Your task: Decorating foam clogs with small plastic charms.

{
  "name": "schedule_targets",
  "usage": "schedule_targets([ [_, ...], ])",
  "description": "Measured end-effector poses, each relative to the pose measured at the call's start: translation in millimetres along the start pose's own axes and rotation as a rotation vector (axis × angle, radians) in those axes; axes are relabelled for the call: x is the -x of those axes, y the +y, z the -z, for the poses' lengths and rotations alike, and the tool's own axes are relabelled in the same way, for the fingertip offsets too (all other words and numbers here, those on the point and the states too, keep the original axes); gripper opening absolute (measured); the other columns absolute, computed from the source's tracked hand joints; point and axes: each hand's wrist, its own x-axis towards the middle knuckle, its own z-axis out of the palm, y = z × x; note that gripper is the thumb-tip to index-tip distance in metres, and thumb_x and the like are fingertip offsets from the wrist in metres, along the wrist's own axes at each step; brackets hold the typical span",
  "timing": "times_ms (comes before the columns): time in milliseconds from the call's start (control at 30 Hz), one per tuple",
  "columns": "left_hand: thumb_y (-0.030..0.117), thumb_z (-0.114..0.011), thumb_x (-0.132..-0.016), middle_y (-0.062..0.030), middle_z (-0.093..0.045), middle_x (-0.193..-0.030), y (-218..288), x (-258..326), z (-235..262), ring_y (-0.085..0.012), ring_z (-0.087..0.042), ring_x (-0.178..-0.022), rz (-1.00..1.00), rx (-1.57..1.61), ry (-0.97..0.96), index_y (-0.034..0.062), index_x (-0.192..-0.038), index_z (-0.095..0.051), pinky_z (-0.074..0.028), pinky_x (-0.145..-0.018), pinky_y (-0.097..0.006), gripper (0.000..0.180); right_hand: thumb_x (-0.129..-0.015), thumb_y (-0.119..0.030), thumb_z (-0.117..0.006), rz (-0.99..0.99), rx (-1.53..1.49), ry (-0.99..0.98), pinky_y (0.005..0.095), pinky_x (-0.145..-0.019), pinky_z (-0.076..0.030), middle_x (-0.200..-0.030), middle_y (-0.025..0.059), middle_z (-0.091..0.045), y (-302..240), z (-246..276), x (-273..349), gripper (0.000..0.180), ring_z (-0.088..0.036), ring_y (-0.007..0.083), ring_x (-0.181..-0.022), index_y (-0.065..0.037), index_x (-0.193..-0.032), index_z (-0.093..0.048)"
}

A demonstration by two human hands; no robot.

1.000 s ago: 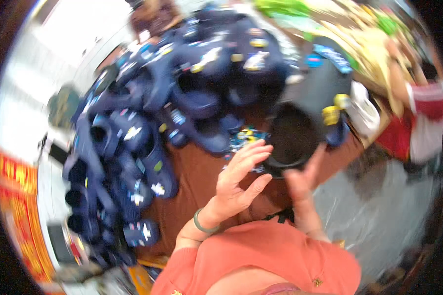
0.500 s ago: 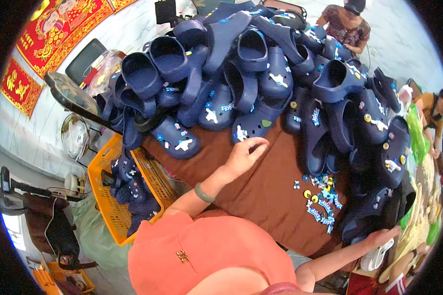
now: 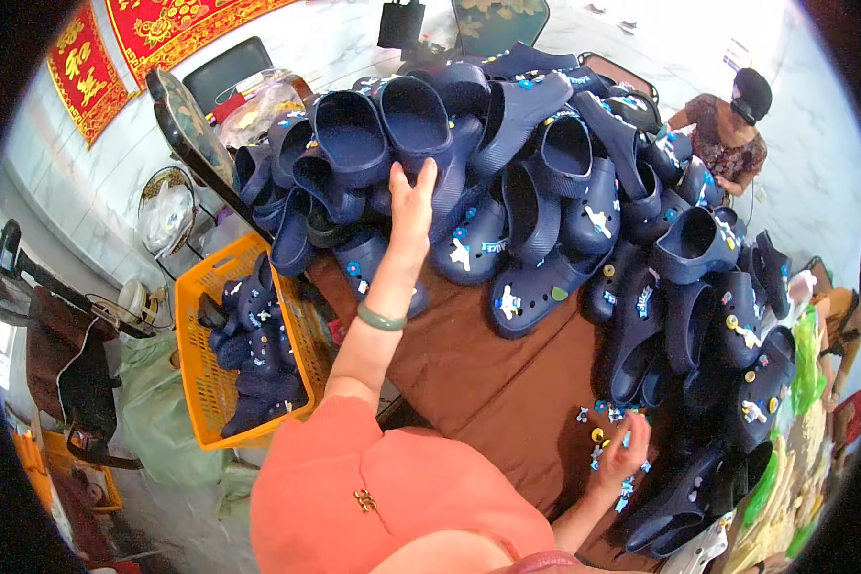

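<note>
My left hand (image 3: 411, 199) reaches to the back of the pile, its thumb and a finger spread against the heel of a navy blue clog (image 3: 413, 117). Its fingers look apart and not wrapped round the clog. My right hand (image 3: 624, 453) hovers over a scatter of small shoe charms (image 3: 598, 435), blue, white and yellow, on the brown cloth (image 3: 459, 373). Those fingers are loosely bent and apart, with nothing visible in them, and they hide part of the charms. Nearest on the cloth lies a navy clog (image 3: 536, 295) with a white charm and a green one.
Many more clogs are heaped along the far side and the right. On the left stands an orange crate (image 3: 196, 383) holding navy clogs. One person (image 3: 727, 143) sits beyond the pile; another works at the right edge beside green plastic bags (image 3: 808, 368).
My left hand has moved up and away from the near clog to one at the back. My right hand has come in from the far right to the charms. The view has shifted.
</note>
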Motion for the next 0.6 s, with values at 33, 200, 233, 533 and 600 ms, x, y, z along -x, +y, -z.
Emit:
schedule_targets([
  [33,0.041,-0.066,-0.089,-0.0242,-0.035,-0.146,11,7,-9,-0.0309,-0.036,-0.135,0.064,0.155,-0.03,-0.0138,-0.143,-0.024,-0.026,-0.112,-0.036,0.088,-0.088,0.003,-0.058,0.015,0.03,-0.031,0.0408,-0.082,-0.051,-0.097,0.0194,-0.066,3,-8,5,0.014,-0.064,0.0358,-0.091,0.004,-0.102,-0.063],
  [200,0.035,-0.069,-0.085,-0.0125,-0.064,-0.113,-16,-53,4,-0.0247,-0.061,-0.104,0.321,0.423,-0.044,-0.0001,-0.114,-0.058,-0.043,-0.095,-0.04,0.047,-0.087,0.0,-0.062,-0.035,-0.011,-0.297,0.0415,-0.063,-0.049,-0.081,0.0179,-0.062,-6,-28,14,0.009,-0.061,0.0367,-0.071,-0.001,-0.095,-0.064],
  [233,0.031,-0.069,-0.084,-0.0097,-0.066,-0.107,-15,-57,2,-0.0253,-0.062,-0.099,0.38,0.459,-0.021,0.0049,-0.109,-0.061,-0.045,-0.092,-0.044,0.037,-0.086,-0.001,-0.063,0.005,0.0,-0.342,0.0418,-0.062,-0.048,-0.079,0.0172,-0.062,-2,-31,16,0.008,-0.06,0.0364,-0.071,-0.001,-0.094,-0.064],
  [533,-0.006,-0.055,-0.063,-0.0084,-0.061,-0.104,-39,-24,4,-0.0226,-0.059,-0.1,0.153,0.662,-0.046,0.0023,-0.115,-0.053,-0.048,-0.088,-0.033,0.053,-0.083,-0.002,-0.066,0.098,-0.003,-0.319,0.0425,-0.061,-0.046,-0.075,0.0152,-0.059,6,-47,18,0.006,-0.058,0.0341,-0.069,-0.002,-0.089,-0.064],
  [600,-0.008,-0.054,-0.061,-0.0078,-0.06,-0.105,-45,-20,13,-0.022,-0.057,-0.102,0.167,0.68,-0.103,0.0028,-0.122,-0.048,-0.048,-0.087,-0.033,0.063,-0.083,-0.002,-0.066,0.057,-0.014,-0.33,0.0424,-0.061,-0.046,-0.074,0.0151,-0.059,7,-46,18,0.006,-0.058,0.0337,-0.069,-0.001,-0.089,-0.064],
])
